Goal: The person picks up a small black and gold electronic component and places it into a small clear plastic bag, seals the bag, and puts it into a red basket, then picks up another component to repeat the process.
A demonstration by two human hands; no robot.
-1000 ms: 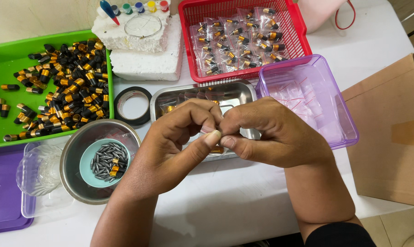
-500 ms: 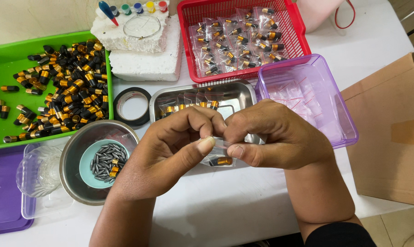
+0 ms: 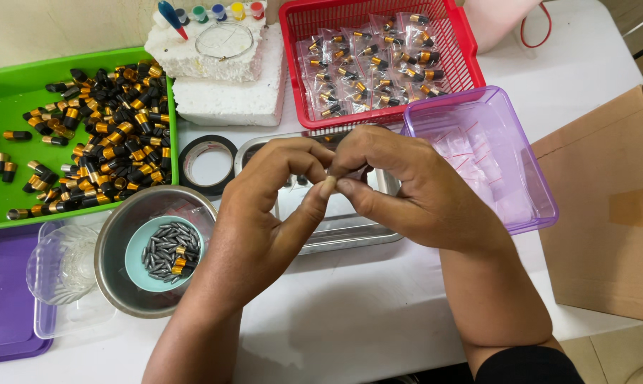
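Observation:
My left hand [image 3: 264, 206] and my right hand [image 3: 406, 185] meet fingertip to fingertip above a shallow steel tray [image 3: 343, 231]. Between the thumbs and forefingers they pinch a small clear bag [image 3: 330, 175], almost wholly hidden by the fingers. Behind the hands, a red basket [image 3: 470, 64] holds several clear bags with black-and-gold caps in them. A green tray [image 3: 8, 92] at the left is heaped with loose black-and-gold caps [image 3: 108, 135].
A steel bowl [image 3: 115, 284] holds a teal dish of small grey pieces [image 3: 166, 249]. A tape roll [image 3: 207, 163], white foam blocks [image 3: 222, 92], a clear purple tub [image 3: 520, 178], a cardboard box [image 3: 606, 213], a clear container [image 3: 62, 270] and a purple lid [image 3: 1, 313] surround the hands.
Half a second ago the small bag showed between my hands. My fingertips have since closed together slightly higher, and the bag is hidden.

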